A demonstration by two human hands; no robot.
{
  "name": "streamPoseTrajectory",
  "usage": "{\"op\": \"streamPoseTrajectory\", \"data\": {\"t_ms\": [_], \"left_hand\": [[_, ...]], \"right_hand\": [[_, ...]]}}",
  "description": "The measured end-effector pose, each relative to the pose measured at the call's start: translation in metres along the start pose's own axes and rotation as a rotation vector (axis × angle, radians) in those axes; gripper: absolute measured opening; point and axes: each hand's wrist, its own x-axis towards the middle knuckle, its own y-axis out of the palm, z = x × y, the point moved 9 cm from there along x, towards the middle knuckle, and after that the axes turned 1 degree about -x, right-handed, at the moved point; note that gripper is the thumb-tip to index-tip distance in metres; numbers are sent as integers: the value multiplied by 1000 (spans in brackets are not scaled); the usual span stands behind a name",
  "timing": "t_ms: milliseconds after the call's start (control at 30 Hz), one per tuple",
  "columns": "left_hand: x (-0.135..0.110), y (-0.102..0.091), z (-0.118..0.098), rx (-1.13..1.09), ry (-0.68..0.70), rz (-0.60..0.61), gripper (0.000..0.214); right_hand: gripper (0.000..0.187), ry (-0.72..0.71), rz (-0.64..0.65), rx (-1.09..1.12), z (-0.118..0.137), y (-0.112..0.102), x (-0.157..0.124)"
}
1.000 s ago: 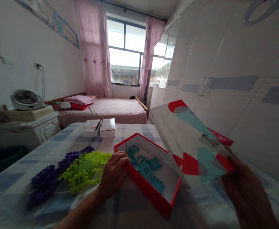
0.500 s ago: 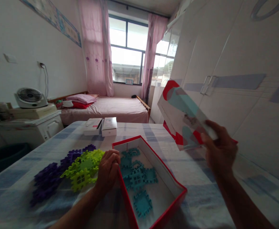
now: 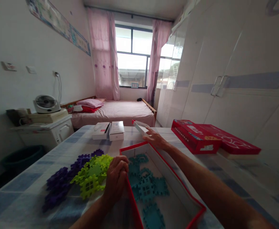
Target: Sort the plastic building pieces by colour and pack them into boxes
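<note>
An open red box with a white inside stands on the checked tablecloth and holds several teal interlocking tiles. My left hand is curled over the box's left wall. To its left lie a heap of lime-green tiles and a heap of purple tiles. My right hand reaches past the box's far corner and holds the near end of the box lid, which lies low over the table, seen edge-on.
Two white boxes sit at the table's far side. Stacked red flat boxes lie at the right, beside the white wardrobe doors. A bed stands under the window, and a cabinet with a small fan at the left.
My right hand has swung the lid from up at the right down to the table behind the box. The red boxes at the right have come into sight. My left hand stayed on the box.
</note>
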Motion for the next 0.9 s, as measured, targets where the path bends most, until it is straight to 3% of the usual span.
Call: {"op": "streamPoseTrajectory", "data": {"t_ms": [167,233,300,367,500,633,767,900], "left_hand": [[1,2,-3,-8,-33,6,21],[2,1,-5,-12,-37,-5,21],[3,0,-7,-16,-36,-21,21],[2,-1,-10,-18,-26,-34,21],[0,-2,-16,-16,-2,-33,22],[-2,-4,-16,-11,-5,-33,21],[-1,-3,-15,0,-7,-17,19],[1,-2,-15,50,-30,-16,17]], "right_hand": [[53,264,-250,-114,-42,-22,-33],[52,338,-253,-46,-63,-23,-46],[51,374,-170,88,-76,-14,-51],[49,387,-75,218,-75,-2,-48],[51,311,53,445,-44,24,-28],[50,370,-29,674,-33,33,-22],[45,575,-87,959,-40,32,-62],[51,713,-68,1030,-48,10,-142]]}}
